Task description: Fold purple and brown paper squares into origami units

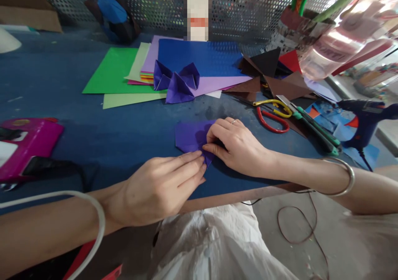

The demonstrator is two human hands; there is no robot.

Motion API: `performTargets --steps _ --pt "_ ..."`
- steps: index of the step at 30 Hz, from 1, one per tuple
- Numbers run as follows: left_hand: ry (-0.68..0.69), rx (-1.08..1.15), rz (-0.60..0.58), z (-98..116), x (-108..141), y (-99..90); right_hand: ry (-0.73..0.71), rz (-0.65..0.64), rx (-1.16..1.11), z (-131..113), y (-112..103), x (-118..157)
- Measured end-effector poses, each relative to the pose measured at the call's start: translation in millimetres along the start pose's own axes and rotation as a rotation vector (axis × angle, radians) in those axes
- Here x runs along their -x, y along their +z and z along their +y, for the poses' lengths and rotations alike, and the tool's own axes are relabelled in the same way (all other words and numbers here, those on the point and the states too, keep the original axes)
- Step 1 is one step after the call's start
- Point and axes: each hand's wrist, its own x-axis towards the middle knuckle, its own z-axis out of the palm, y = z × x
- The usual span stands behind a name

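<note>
A folded purple paper [189, 137] lies flat on the blue table [124, 143] near its front edge. My left hand [168, 184] rests on the paper's lower edge, its fingers pressed together. On the right side of the paper is my right hand [238, 147], fingers curled, with thumb and forefinger pinching its edge. Just behind the hands stands a folded purple paper shape [178, 85] with several points, on and in front of a stack of coloured sheets.
Scissors [273, 114], a green-handled cutter [317, 128], brown paper pieces [289, 85] and a glue gun [362, 122] lie to the right. A pink bottle [334, 47] stands behind them. At the left is a magenta object [37, 143] with a cable.
</note>
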Motion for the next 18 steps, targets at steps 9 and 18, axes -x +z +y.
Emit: performTargets --steps 9,18 --pt "-0.022 -0.001 -0.041 1.2 -5.4 -1.9 0.004 -0.026 0.014 -1.0 -0.2 -0.4" --pt "-0.109 0.039 -0.072 6.0 -6.2 -2.9 -0.003 -0.021 0.022 -0.3 -0.7 0.3"
